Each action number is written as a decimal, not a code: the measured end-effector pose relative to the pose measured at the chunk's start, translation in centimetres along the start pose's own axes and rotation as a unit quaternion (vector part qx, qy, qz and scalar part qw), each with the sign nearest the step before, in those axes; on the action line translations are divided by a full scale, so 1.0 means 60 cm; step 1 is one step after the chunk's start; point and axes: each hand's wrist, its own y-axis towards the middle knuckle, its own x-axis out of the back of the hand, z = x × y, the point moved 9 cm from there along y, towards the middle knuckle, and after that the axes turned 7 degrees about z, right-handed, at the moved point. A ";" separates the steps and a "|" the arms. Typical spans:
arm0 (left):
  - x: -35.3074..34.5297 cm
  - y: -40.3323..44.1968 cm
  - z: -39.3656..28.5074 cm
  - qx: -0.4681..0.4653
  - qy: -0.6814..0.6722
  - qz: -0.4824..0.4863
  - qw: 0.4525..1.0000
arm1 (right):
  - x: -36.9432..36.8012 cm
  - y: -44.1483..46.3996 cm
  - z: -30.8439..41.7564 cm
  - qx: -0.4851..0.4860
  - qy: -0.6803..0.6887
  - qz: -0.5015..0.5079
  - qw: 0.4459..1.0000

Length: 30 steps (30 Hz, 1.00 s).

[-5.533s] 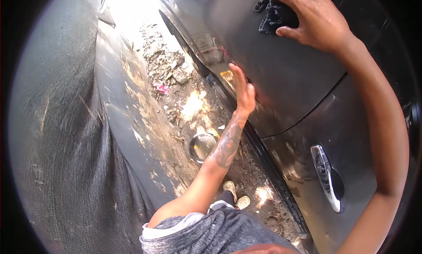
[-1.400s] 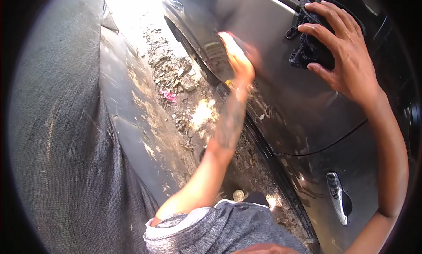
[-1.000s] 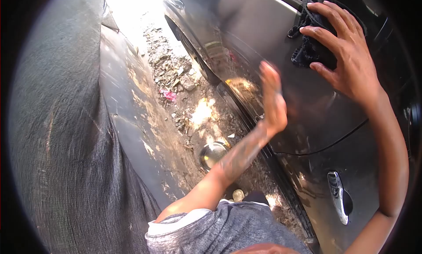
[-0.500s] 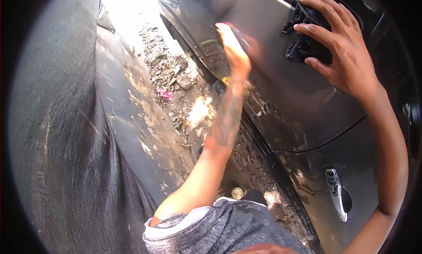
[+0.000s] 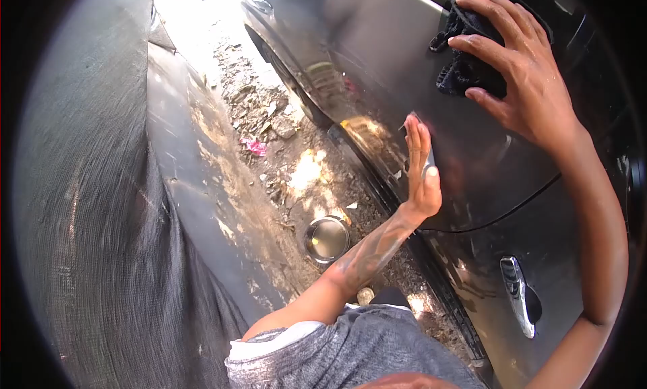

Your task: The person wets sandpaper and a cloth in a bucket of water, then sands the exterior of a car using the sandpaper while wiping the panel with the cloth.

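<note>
My left hand (image 5: 422,170) lies against the dark car door (image 5: 485,160), its fingers stretched out and close together. A thin grey edge shows between fingers and thumb; I cannot tell whether it is a thin sheet or a reflection. Higher up at the right, my right hand (image 5: 529,72) presses a black cloth (image 5: 465,66) against the car near the window edge. Its fingers are spread and curved over the cloth, which bunches out past the fingertips.
A round container of murky liquid (image 5: 327,239) stands on the littered ground (image 5: 276,130) below my left forearm. A chrome door handle (image 5: 519,298) is at lower right. On the left, dark mesh fabric (image 5: 101,207) drapes over a grey, dirt-smeared surface (image 5: 202,220).
My left hand has slid down the door and to the right, towards me. The liquid container has come into view from behind my forearm. My right hand and cloth barely shifted.
</note>
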 end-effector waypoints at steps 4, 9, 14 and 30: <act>0.115 0.153 0.200 0.124 -0.244 -0.005 0.962 | -0.002 0.004 0.000 0.006 0.008 0.045 0.999; -0.034 -0.026 -0.042 0.033 0.009 -0.022 0.999 | 0.001 -0.001 0.006 0.034 -0.013 -0.016 0.999; 0.032 0.064 0.044 0.118 0.084 0.025 0.989 | -0.015 -0.001 -0.002 0.012 -0.005 0.024 1.000; -0.021 -0.058 -0.021 0.046 0.030 0.008 0.998 | -0.010 0.000 0.005 0.052 -0.045 -0.044 0.997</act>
